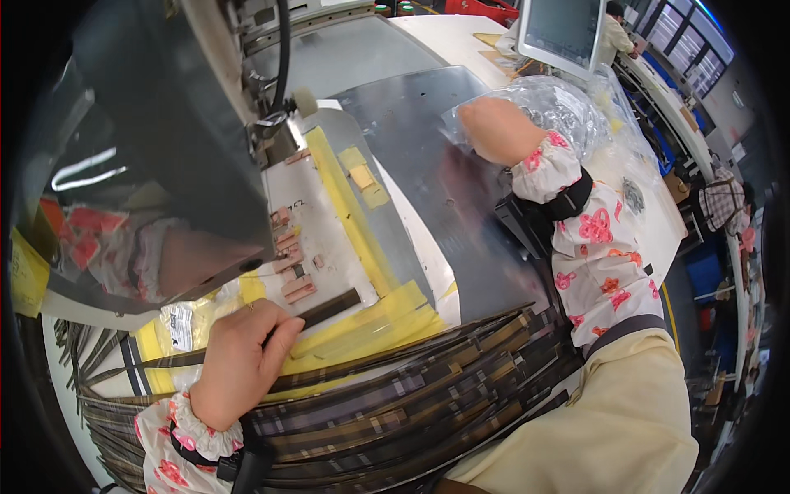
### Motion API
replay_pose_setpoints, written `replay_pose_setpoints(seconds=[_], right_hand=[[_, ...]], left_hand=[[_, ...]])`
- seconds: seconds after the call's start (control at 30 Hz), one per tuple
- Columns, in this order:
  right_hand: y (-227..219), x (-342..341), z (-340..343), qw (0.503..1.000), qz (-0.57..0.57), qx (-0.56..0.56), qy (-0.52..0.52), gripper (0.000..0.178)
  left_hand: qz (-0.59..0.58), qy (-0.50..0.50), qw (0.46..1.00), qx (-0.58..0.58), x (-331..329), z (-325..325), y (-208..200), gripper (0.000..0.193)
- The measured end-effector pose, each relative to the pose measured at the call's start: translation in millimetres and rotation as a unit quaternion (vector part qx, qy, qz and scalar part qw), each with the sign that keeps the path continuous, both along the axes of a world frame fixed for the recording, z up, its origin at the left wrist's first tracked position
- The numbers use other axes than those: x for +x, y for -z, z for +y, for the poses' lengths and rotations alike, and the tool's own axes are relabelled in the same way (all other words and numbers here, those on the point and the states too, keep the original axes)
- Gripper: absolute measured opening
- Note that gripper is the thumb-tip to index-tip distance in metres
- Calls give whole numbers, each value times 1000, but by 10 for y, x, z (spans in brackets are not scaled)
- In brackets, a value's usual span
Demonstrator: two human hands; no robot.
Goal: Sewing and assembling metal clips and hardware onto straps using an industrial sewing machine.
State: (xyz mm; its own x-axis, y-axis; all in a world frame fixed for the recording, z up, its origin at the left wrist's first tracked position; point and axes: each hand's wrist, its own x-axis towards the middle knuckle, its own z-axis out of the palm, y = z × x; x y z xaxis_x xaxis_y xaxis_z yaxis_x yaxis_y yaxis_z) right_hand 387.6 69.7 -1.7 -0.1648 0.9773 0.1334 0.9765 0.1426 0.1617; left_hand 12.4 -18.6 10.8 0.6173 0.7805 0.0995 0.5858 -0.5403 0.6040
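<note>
My left hand (243,354) is closed beside the sewing machine head, thumb and fingers curled at the end of a dark fabric strip (331,308). That strip lies along the lower edge of a white template plate (333,255) bordered with yellow tape. Small pinkish blocks (288,251) stand on the plate. My right hand (498,130) reaches out over the far right of the table, at the edge of a clear plastic bag (551,107). Its fingers are hidden from view. Many dark plaid fabric strips (395,412) lie side by side in front of me.
The large grey machine head (164,148) overhangs the left side. A dark smooth sheet (428,165) covers the middle of the table. A screen (562,33) stands at the back right, with another person (615,37) beyond. A yellow-taped clear packet (183,325) lies under the head.
</note>
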Motion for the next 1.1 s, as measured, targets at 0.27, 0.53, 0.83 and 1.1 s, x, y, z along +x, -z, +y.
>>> replay_pose_setpoints(seconds=[0.27,0.53,0.83,1.1], right_hand=[[-306,-164,-141,984,74,50,-151,10],[-364,-1249,-604,809,468,-193,-298,10],[-146,-1417,-586,795,457,-192,-350,16],[-55,-1453,-645,819,320,-28,-476,21]], left_hand=[[-30,3,999,-43,-140,37,53,13],[-81,-65,991,-80,-197,-19,18,15],[-125,-93,978,-137,-226,42,60,16],[-76,-82,982,-153,-171,45,9,15]])
